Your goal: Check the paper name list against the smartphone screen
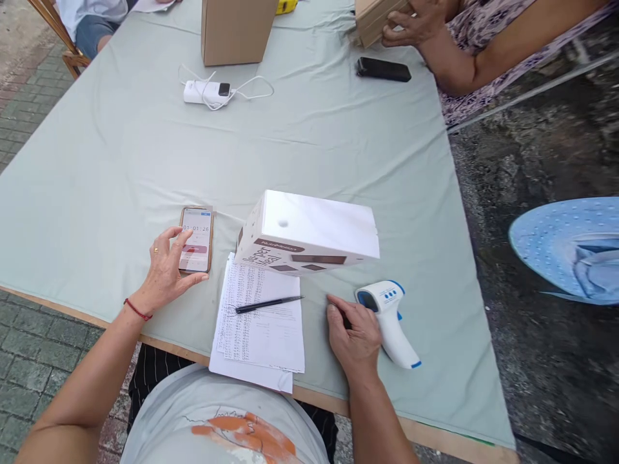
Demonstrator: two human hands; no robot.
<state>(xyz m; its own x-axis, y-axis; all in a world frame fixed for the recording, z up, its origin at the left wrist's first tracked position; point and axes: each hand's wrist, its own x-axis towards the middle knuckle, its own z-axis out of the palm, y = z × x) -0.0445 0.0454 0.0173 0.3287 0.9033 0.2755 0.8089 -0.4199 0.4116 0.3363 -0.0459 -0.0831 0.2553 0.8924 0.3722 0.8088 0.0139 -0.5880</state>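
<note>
My left hand (164, 270) rests on a phone (196, 239) lying flat on the table, fingers spread over its lit screen. A red thread is on that wrist. My right hand (355, 332) lies on the green tablecloth (120, 161) with its fingers curled, touching the head of a white and blue handheld thermometer (389, 319). Between the hands lies a stack of printed sheets (261, 322) with a black pen (268, 304) across it. A white box (309, 233) sits just beyond the papers.
A cardboard box (236, 29), a white power bank with cable (207, 92) and a black phone (383, 69) lie at the far side. Another person's hand (411, 26) holds a cardboard box at top right. A blue hat (570, 248) is off the table's right.
</note>
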